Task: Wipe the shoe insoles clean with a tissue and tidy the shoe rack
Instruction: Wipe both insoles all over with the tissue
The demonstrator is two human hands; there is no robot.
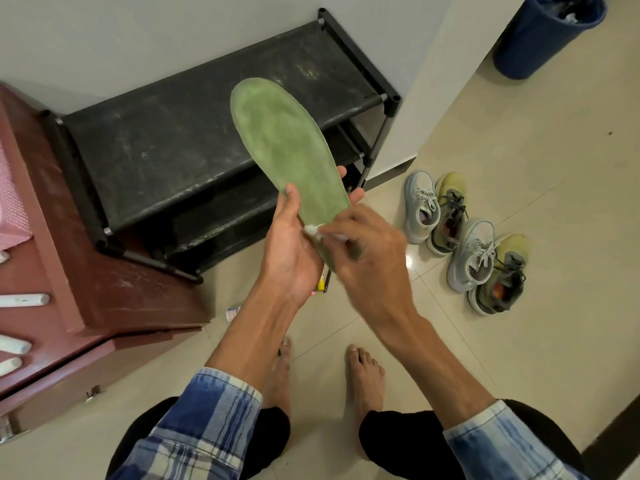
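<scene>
shoes [465,237] right of rack [221,133]

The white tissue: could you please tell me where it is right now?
In the head view, near centre, the white tissue is held by the right hand against the heel end of the long green insole gripped by the left hand.

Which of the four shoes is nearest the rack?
The pale blue shoe at the row's left end; the other blue one lies between olive shoes.

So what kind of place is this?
Probably a home entryway: there's a black shoe rack, four sneakers lined up on the tiled floor, and a blue bin.
</scene>
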